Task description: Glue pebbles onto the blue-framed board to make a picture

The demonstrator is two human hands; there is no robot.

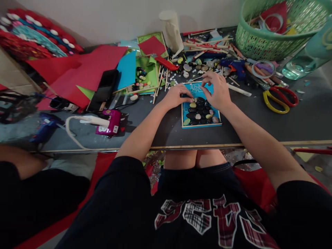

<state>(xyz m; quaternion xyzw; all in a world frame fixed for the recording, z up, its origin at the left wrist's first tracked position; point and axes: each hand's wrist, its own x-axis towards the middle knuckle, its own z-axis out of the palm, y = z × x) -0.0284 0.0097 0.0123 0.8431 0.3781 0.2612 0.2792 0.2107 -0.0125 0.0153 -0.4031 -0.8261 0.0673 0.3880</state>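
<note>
A blue panel (185, 108) with a thin wooden frame lies on the dark table near its front edge. Black, yellowish and pinkish pebbles (198, 116) cover its lower and middle part, and a pale line drawing (196, 88) shows near its top. My left hand (178, 95) rests at the panel's upper left, its fingertips closed at a yellowish pebble (192, 104). Over the upper right part is my right hand (216, 90), thumb and forefinger curved towards each other with a gap between them; I make out nothing in it.
Red and yellow scissors (278, 100), a glass (298, 65) and a green basket (261, 43) stand or lie right. Loose stones and sticks (204, 46) are scattered behind. Left are red sheets (85, 69), a phone (107, 84), a purple power strip (114, 122), a glue gun (48, 126) and another person's arm (22, 160).
</note>
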